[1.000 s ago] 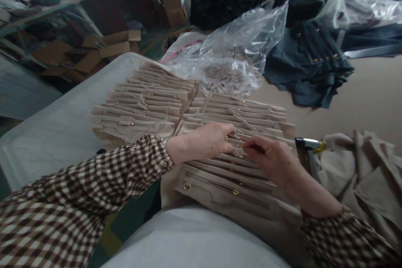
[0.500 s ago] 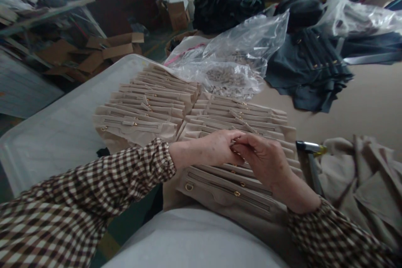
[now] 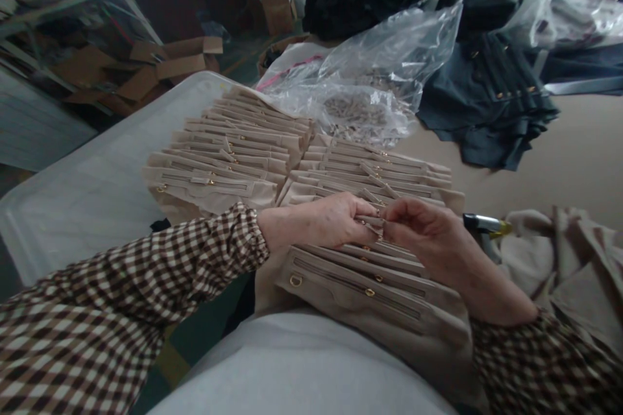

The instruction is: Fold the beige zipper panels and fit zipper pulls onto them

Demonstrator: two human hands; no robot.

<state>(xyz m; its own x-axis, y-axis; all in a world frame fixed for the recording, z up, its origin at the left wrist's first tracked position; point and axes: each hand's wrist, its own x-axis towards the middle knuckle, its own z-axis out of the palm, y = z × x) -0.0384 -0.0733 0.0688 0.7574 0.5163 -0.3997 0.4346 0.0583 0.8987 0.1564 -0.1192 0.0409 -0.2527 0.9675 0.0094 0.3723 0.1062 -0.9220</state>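
Pinching a small beige tab between both sets of fingertips: item sits at the meeting point of the two hands, above the near stack of beige zip panels. Tab appears to belong to a zip on one panel of that stack; the exact join is hidden by the fingers.

Left hand: comes in from the left of the tab, knuckles up, grip closed to a pinch on the tab's left end. Checked sleeve behind it.

Right hand: comes in from the right of the tab, fingers curled, grip likewise closed on the tab's right end. Both hands equally near; fingertips almost touching across the tab. Tab's long axis runs left to right, along the line of the zips beneath it.

Near stack: panels overlapped like shingles, each with a zip and small gold fittings, long axes left to right, running away from the person. A gold ring shows at the left end of the nearest panel, below and left of the tab.

Second stack: same panels, left of and beyond the tab, on a pale tray.

Clear bag of small beige pieces: beyond the tab, touching the far end of the stacks.

Dark cloth: beyond and right of the tab, on the bench.

Metal tool: just right of the right hand. Loose beige cloth further right.
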